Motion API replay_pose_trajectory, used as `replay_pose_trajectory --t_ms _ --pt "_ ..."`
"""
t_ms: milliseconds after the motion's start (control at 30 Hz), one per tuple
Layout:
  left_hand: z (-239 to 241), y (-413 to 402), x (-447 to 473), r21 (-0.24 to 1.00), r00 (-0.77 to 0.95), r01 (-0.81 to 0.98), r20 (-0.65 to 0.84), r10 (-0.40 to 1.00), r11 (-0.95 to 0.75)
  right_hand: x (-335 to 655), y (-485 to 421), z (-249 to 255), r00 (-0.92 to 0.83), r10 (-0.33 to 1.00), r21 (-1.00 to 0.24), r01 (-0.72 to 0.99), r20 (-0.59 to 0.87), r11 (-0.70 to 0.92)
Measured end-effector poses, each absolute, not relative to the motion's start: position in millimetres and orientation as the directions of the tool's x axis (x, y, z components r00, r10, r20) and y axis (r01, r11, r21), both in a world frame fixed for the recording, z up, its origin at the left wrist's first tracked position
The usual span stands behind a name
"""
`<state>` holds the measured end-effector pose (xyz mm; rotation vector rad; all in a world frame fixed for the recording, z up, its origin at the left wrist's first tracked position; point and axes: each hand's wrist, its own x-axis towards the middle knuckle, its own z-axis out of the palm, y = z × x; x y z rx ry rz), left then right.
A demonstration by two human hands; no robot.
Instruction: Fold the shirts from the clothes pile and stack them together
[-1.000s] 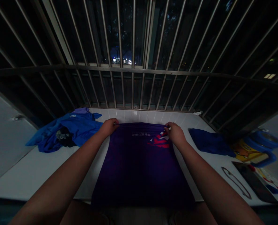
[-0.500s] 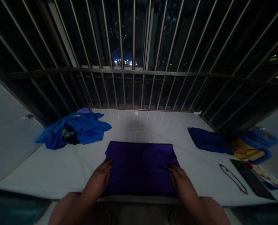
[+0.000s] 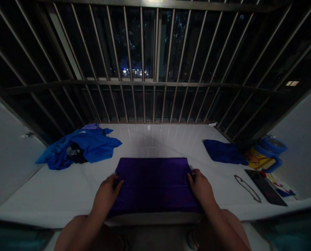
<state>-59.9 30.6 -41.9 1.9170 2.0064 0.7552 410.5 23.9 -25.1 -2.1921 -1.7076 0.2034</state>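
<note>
Evidently, we have the deep-purple, smooth fabric piece (image 3: pixel 152 188) partly folded: it lies as a wide, flat panel near the front edge of the glossy white tiled ledge (image 3: pixel 63 195), in front of us. Our left hand (image 3: pixel 104 195) pinches its left side edge, thumb on top; our right hand (image 3: pixel 204 188) pinches the right side edge, though some fingertips are hidden. We judge it not yet as compact as the flat navy cloth bundle (image 3: pixel 223 152) on the right, which looks done. On the left, the crumpled bright-blue cloth heap (image 3: pixel 97 144) lies loose, with a black patterned piece (image 3: pixel 75 152) amid its wrinkles, so we count those as unfolded.

Our purple panel looks thin and soft, its far edge nearly straight, with faint creases running across it. Beyond the ledge, slim metal bars (image 3: pixel 155 84) stand in hard, shiny rows.
</note>
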Motion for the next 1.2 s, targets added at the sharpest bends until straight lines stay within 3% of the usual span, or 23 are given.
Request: replay_pose_trajectory --t_ms 200,367,500,600,667,800,933,1033,1200 --pt "-42.1 28.9 -34.8 0.483 0.01 0.874 0.107 0.994 -0.061 404.6 49.1 -20.3 0.302 0.952 -0.373 0.88 -0.039 -0.295" --pt "-31.3 26.3 -34.6 0.527 0.09 0.839 0.113 0.99 -0.136 407.6 57.2 -23.8 0.304 0.953 -0.445 0.854 0.005 -0.27" --pt "-31.7 15.8 -33.4 0.467 0.139 0.86 0.172 0.975 -0.205 412.7 58.8 -25.4 0.316 0.946 -0.507 0.829 0.076 -0.237" --pt "-42.1 4.3 -33.5 0.436 0.175 0.871 0.155 0.972 -0.226 414.5 53.2 -28.1 0.298 0.95 -0.393 0.888 0.095 -0.239" --pt "-49.9 -3.7 -35.7 0.46 0.185 0.852 0.18 0.966 -0.249 412.9 45.3 -29.9 0.271 0.944 -0.306 0.929 0.189 -0.206" --pt "-61.5 -16.7 -43.3 0.461 0.179 0.832 0.304 0.936 -0.309 403.3 21.9 -35.7 0.082 0.931 -0.233 0.972 0.356 0.004" --pt "-70.7 -19.3 -51.4 0.38 0.24 0.854 0.318 0.917 -0.355 397.9 -0.1 -49.4 -0.133 0.953 -0.188 0.964 0.273 0.188" --pt "-73.0 -13.5 -56.5 0.361 0.258 0.864 0.28 0.925 -0.351 403.2 -6.1 -58.6 -0.176 0.96 -0.167 0.962 0.217 0.214" --pt "-55.5 0.9 -55.4 0.395 0.252 0.864 0.195 0.948 -0.311 414.7 -5.8 -57.7 -0.235 0.938 -0.154 0.948 0.256 0.279"
